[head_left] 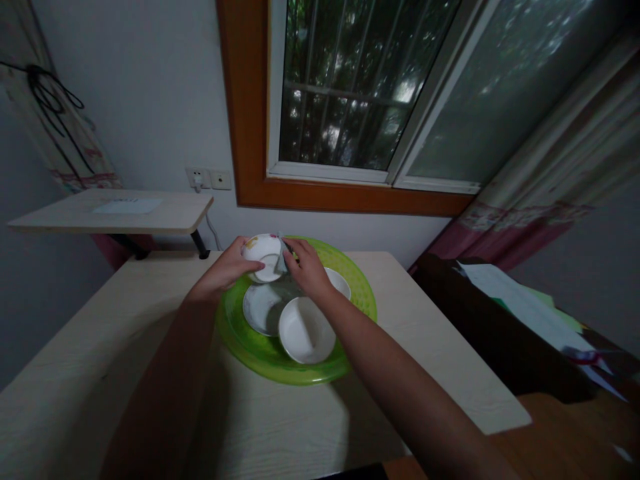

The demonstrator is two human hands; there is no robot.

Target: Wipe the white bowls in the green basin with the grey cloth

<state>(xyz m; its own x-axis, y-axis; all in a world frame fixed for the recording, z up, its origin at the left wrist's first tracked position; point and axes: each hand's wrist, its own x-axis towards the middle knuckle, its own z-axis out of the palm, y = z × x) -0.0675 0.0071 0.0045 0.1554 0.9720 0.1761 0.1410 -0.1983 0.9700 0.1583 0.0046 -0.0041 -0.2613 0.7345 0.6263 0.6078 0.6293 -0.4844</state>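
Observation:
My left hand [231, 265] grips a white bowl [264, 250] with a coloured floral pattern by its left side. The bowl is tilted and held above a round green tray [295, 378]. At the bowl's right side, my right hand [307, 267] is closed on a pale greyish cloth [283, 261] that touches the bowl. Below the hands, the tray bears a white dish [257, 313] and a deeper white bowl [306, 337]. Another white bowl [341, 283] sits at the right, partly hidden by my right wrist.
The tray stands on a pale wooden table [410, 347]. A small raised shelf [175, 212] with a paper on it is at the back left. Behind are a wall socket [199, 178] and a window. Papers [530, 307] lie on a dark surface to the right.

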